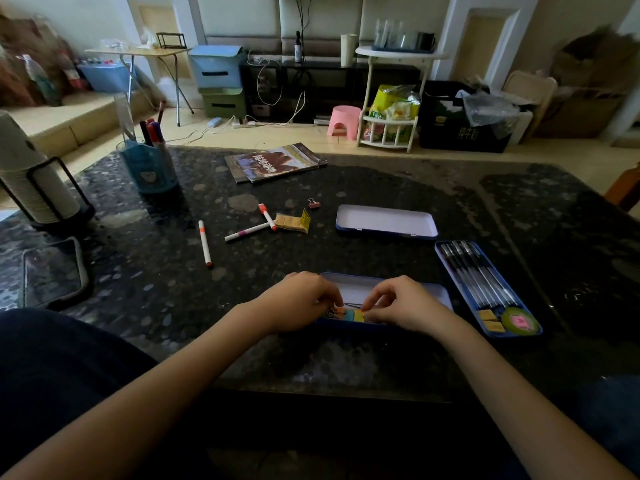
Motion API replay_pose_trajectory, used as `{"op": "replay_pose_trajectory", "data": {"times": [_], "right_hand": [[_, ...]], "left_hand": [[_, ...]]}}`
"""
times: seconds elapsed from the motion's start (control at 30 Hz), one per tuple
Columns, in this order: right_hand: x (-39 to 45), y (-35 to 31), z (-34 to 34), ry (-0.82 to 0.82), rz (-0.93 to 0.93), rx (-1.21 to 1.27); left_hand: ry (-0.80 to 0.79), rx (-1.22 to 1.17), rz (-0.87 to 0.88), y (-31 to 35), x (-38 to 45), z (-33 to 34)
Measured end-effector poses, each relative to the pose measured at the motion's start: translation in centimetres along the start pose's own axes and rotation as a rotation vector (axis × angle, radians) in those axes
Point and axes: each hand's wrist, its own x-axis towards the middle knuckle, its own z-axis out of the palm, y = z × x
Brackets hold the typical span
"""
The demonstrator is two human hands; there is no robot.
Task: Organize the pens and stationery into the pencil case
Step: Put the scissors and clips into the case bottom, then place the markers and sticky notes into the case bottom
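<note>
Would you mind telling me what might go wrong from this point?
1. Both hands, left and right, crowd the near tin; the sticky notes may go in crooked.
2. Three markers lie loose and could roll.
3. The small binder clip is easily overlooked.

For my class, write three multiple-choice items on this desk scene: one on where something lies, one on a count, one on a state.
1. Where is the tin holding black pens?
A. To the person's right
B. Beside the phone
C. On the magazine

2. How many white markers lie loose on the table?
A. One
B. Three
C. Five

3. What state is the empty tin lid in?
A. Closed over a case
B. Lying open side up
C. Standing on edge

Answers:
1 A, it lies beyond the right hand.
2 B, one lies alone and two cross near the small packet.
3 B, its white inside faces up.
</note>
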Motion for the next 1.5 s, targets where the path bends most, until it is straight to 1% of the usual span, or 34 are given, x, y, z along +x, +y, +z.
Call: {"op": "replay_pose_trajectory", "data": {"times": [0.13, 0.3, 0.53, 0.6, 0.7, 0.8, 0.9, 0.97, 1.1, 1.17, 1.2, 1.27, 1.37, 1.43, 1.5], "right_hand": [[0.0, 0.0, 0.3, -0.005, -0.013, -0.016], [0.3, 0.1, 0.3, -0.001, -0.019, -0.013], [1.4, -0.9, -0.3, 0.091, -0.095, 0.053], [2.5, -1.7, -1.0, 0.1, -0.147, 0.056], [5.6, -3.3, -2.1, 0.19, -0.231, 0.038], [10.5, -5.3, -2.9, 0.294, -0.288, -0.045], [15.9, -7.3, -3.6, 0.354, -0.273, -0.186], [19.4, -8.3, -3.7, 0.337, -0.238, -0.297], [24.0, -8.9, -2.7, 0.233, -0.186, -0.528], [25.1, -8.7, -2.0, 0.244, -0.2, -0.611], [25.5, -8.5, -1.8, 0.288, -0.222, -0.628], [26.1, -8.2, -1.7, 0.365, -0.275, -0.602], [26.1, -7.8, -1.9, 0.335, -0.333, -0.506], [25.2, -7.7, -2.2, 0.342, -0.362, -0.362], [23.4, -7.8, -2.5, 0.394, -0.415, -0.193]], "left_hand": [[-0.025, -0.07, -0.024, -0.1, 0.1, -0.1], [-0.004, -0.124, -0.027, -0.2, 0.3, -0.1], [0.046, -0.215, -0.031, -1.0, 0.4, -1.0], [0.095, -0.235, -0.04, -1.7, 1.0, -1.6], [0.243, -0.227, -0.096, -3.5, 3.0, -2.7], [0.375, -0.216, -0.201, -6.4, 6.0, -3.9], [0.447, -0.182, -0.252, -8.6, 9.1, -5.1], [0.452, -0.186, -0.277, -9.5, 10.8, -5.7], [0.408, -0.189, -0.317, -11.6, 13.4, -6.0], [0.397, -0.212, -0.333, -12.6, 14.2, -5.8], [0.395, -0.228, -0.339, -13.1, 14.5, -5.8], [0.41, -0.243, -0.339, -13.6, 14.8, -5.6], [0.5, -0.256, -0.32, -13.4, 14.6, -5.4], [0.562, -0.289, -0.308, -12.8, 14.3, -5.4], [0.595, -0.41, -0.303, -11.8, 14.0, -5.4]]}}
